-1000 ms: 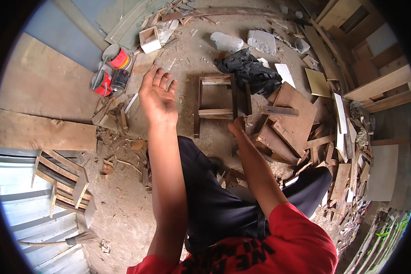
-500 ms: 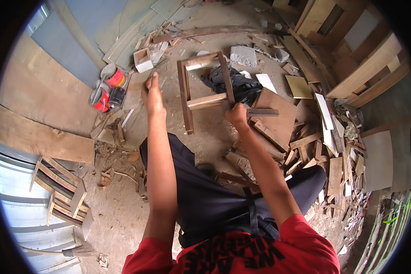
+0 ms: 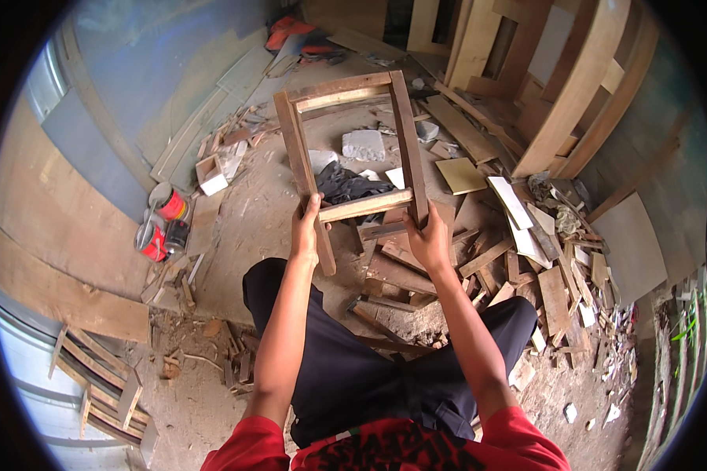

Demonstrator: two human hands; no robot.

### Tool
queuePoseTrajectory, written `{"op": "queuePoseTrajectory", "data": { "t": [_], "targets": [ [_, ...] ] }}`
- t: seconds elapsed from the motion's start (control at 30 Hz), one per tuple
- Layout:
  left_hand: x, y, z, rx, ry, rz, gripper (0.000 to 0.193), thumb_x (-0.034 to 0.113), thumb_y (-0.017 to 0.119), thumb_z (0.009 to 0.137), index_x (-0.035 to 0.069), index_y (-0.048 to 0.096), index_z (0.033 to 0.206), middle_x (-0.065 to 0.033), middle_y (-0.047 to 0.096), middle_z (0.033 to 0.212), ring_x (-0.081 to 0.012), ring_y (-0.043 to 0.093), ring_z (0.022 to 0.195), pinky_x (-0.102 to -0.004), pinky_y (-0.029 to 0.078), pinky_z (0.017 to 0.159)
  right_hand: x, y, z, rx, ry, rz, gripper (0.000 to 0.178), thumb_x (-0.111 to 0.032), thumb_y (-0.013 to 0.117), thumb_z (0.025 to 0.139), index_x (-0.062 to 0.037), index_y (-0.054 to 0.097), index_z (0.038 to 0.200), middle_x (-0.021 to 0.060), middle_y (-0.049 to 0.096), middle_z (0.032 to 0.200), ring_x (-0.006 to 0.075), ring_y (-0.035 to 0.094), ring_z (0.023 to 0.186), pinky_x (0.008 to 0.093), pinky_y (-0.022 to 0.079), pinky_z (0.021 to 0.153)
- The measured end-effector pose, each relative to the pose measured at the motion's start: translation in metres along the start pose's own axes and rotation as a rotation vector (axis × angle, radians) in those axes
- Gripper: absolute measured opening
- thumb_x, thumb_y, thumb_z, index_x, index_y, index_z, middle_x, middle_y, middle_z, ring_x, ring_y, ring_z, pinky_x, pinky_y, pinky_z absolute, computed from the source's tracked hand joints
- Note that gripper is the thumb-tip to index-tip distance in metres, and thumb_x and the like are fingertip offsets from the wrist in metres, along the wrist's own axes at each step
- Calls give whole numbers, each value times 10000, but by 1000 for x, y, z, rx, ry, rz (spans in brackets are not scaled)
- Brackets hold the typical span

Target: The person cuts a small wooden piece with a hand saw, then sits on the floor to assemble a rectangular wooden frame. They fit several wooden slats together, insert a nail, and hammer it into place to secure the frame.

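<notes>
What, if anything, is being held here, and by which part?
A wooden frame: the left hand grips its left side piece, the right hand its right side piece, both near the lower crossbar.

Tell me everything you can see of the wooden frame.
The wooden frame is rectangular: two dark brown side rails, an upper crosspiece and a paler lower crosspiece, past which the left rail extends. It is held up, tilted, above the floor; the left hand grips the left rail, the right hand the right.
</notes>
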State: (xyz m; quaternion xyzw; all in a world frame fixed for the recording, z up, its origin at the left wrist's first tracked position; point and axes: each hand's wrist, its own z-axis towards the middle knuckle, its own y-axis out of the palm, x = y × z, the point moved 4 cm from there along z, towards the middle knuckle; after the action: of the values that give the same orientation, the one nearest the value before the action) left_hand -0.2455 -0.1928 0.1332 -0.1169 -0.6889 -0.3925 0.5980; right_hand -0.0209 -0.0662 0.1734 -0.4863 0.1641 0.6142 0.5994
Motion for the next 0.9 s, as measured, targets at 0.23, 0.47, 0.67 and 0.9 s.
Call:
{"op": "queuePoseTrajectory", "data": {
  "t": [0.23,0.47,0.67,0.9],
  "targets": [
    [-49,51,1,-139,-151,-93,571,504,748,817,68,568,1139,-23,592,913,-119,585,801,-254,482,611,52,-53,-21,19,163,-49,458,-100,668,901,40,513,1308,156,694,932,157,634,837,310,504,773],
    [-69,89,-6,-324,-122,43,563,270,781,787,21,539,1231,-38,617,983,-139,595,868,-287,493,652,73,-84,-41,151,47,-80,529,-105,654,892,-2,464,1375,222,686,855,283,681,736,370,506,664],
    [-77,80,1,-404,-141,-15,445,115,718,804,26,556,1209,-38,623,986,-134,599,836,-279,485,651,95,-72,-52,57,187,-50,578,-116,660,897,-16,427,1416,210,685,935,277,671,788,365,515,730],
    [-84,66,9,-304,-133,9,384,172,758,799,46,611,1130,-29,637,975,-146,598,899,-296,459,817,76,-59,-57,92,213,-51,571,-157,663,913,-30,433,1419,178,655,864,223,607,714,352,494,692]
  ]
}}
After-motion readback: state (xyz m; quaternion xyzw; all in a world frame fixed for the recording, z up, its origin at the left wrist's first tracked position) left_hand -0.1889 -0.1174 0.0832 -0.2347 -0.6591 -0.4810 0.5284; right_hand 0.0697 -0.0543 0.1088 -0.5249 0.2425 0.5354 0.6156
